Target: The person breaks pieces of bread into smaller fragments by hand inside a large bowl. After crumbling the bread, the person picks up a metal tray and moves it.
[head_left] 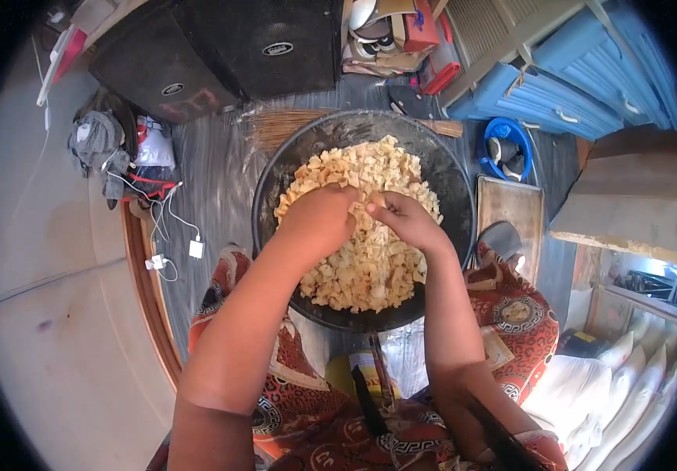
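Observation:
A large black basin (452,169) stands on the floor in front of me, filled with pale yellow, popcorn-like chunks (354,275). Both hands are above the middle of the heap, their fingertips close together. My left hand (322,213) is closed, its curled fingers pinching near the other hand. My right hand (410,221) has thumb and fingers pinched together. Between and below them runs a shiny, see-through strip that looks like a narrow clear plastic bag (383,263). Its edges are hard to make out against the chunks, and the left fingertips are partly hidden.
A straw broom (283,125) lies behind the basin, before two black speakers (275,71). To the right are a blue bucket (505,149), a tray (511,212) and blue drawers (542,94). White chargers (196,249) and cables lie left. Patterned cloth (519,322) covers my legs beside the basin.

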Available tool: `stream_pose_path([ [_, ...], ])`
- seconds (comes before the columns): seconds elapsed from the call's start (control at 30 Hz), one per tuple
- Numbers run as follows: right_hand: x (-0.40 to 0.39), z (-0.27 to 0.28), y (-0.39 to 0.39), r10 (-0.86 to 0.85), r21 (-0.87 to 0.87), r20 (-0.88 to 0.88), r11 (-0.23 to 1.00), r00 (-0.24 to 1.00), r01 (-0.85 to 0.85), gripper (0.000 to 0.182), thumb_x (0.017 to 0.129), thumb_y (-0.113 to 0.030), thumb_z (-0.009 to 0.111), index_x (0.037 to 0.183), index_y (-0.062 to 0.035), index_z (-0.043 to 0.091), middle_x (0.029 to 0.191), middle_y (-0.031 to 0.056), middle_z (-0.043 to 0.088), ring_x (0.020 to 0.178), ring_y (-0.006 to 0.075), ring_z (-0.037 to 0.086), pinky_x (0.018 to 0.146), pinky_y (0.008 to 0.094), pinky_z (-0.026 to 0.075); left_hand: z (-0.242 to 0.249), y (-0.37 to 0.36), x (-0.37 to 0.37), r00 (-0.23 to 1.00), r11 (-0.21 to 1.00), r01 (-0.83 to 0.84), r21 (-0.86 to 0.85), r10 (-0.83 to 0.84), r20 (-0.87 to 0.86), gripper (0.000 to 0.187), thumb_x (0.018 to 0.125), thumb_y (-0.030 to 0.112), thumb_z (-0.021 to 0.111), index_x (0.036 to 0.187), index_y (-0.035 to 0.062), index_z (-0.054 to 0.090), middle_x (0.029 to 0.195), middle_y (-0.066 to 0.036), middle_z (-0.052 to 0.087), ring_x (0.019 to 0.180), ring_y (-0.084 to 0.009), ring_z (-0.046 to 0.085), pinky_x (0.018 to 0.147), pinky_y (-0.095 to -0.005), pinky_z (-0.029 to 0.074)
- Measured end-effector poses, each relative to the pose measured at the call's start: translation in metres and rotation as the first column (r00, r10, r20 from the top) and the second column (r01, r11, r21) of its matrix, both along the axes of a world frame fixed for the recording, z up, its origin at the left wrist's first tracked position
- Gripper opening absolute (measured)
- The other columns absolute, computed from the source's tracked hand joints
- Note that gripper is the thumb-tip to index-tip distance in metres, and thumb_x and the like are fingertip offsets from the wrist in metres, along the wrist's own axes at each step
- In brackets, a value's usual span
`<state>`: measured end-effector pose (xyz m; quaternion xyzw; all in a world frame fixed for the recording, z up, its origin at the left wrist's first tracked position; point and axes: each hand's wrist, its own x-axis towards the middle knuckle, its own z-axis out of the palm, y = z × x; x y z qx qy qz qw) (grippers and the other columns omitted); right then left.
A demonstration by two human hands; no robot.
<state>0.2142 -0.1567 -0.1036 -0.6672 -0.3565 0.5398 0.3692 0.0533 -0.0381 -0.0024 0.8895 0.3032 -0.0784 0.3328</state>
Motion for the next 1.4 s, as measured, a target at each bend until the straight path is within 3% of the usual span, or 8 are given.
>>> stream_pose_path([
  [0.13,-0.009,-0.036,-0.043,0.223,-0.543,0.465,0.836,0.857,0.077,0.047,0.080,-0.036,0.064,0.106,0.0021,0.055,0.098,0.0195,0.062,0.092,0.0256,0.061,0.082,0.0328,0.048,0.002,-0.009,-0.009,0.991,0.994,0.104,0.022,-0.101,-0.090,0.039,0.079,0.016,0.057,0.117,0.0086,0.054,0.110,-0.018,0.057,0.102,-0.0341,0.055,0.088,-0.0414,0.044],
  [0.3,-0.068,-0.174,-0.141,-0.014,-0.379,0.515,0.893,0.857,0.242,0.029,0.076,-0.014,0.064,0.098,0.0016,0.054,0.081,0.0170,0.061,0.073,0.0274,0.063,0.059,0.0367,0.052,0.001,-0.010,-0.013,0.986,0.991,0.131,-0.006,-0.131,-0.102,0.041,0.078,0.015,0.057,0.119,0.0084,0.054,0.112,-0.019,0.056,0.105,-0.0337,0.054,0.091,-0.0406,0.043],
  [0.37,-0.068,-0.188,-0.149,-0.524,-0.300,-0.063,0.822,0.849,0.485,0.021,0.075,-0.007,0.063,0.092,0.0003,0.054,0.070,0.0117,0.058,0.060,0.0221,0.060,0.049,0.0354,0.049,-0.002,-0.011,-0.018,0.991,0.993,0.120,0.011,-0.119,-0.058,0.036,0.078,0.015,0.056,0.112,0.0057,0.056,0.107,-0.017,0.058,0.101,-0.0323,0.056,0.087,-0.0405,0.045],
  [0.5,-0.042,-0.117,-0.099,-0.570,-0.193,-0.068,0.813,0.819,0.550,0.012,0.075,-0.006,0.063,0.083,-0.0014,0.055,0.063,0.0064,0.053,0.052,0.0162,0.056,0.048,0.0328,0.047,-0.004,-0.009,-0.017,0.987,0.990,0.139,0.008,-0.137,-0.084,0.034,0.078,0.016,0.056,0.111,0.0052,0.056,0.107,-0.018,0.058,0.101,-0.0326,0.057,0.086,-0.0407,0.046],
  [0.57,-0.026,-0.108,-0.073,-0.399,-0.001,0.453,0.894,0.797,0.448,0.012,0.074,-0.009,0.065,0.083,-0.0023,0.058,0.067,0.0081,0.058,0.057,0.0195,0.059,0.054,0.0340,0.048,0.001,-0.008,-0.015,0.978,0.990,0.132,-0.040,-0.137,-0.155,0.043,0.078,0.017,0.057,0.121,0.0086,0.053,0.116,-0.019,0.055,0.105,-0.0338,0.054,0.090,-0.0411,0.044],
  [0.93,-0.055,-0.149,-0.007,0.089,-0.165,0.697,0.985,0.712,0.039,0.051,0.070,-0.015,0.073,0.118,-0.0103,0.057,0.101,0.0155,0.063,0.096,0.0291,0.059,0.089,0.0361,0.044,0.000,-0.004,-0.009,0.970,0.988,0.144,-0.046,-0.150,-0.191,0.043,0.080,0.022,0.059,0.120,0.0063,0.052,0.112,-0.018,0.056,0.104,-0.0340,0.055,0.089,-0.0415,0.044],
  [1.1,-0.038,-0.096,0.000,-0.156,0.104,-0.460,0.968,0.874,0.228,0.037,0.079,-0.004,0.066,0.114,-0.0061,0.054,0.095,0.0032,0.062,0.085,0.0147,0.059,0.073,0.0295,0.048,0.005,-0.005,-0.008,0.975,0.991,0.127,-0.052,-0.134,-0.180,0.045,0.080,0.023,0.060,0.120,0.0046,0.051,0.110,-0.019,0.057,0.104,-0.0343,0.055,0.088,-0.0418,0.044],
  [1.4,-0.044,0.039,-0.024,-0.230,0.155,-0.604,0.905,0.763,0.396,0.023,0.080,-0.006,0.067,0.101,-0.0042,0.056,0.090,-0.0005,0.060,0.077,0.0069,0.055,0.070,0.0221,0.044,0.000,-0.003,0.000,0.990,0.976,-0.060,-0.208,0.084,0.109,0.034,0.078,0.007,0.059,0.110,0.0014,0.053,0.084,-0.013,0.061,0.078,-0.0220,0.061,0.069,-0.0303,0.047],
])
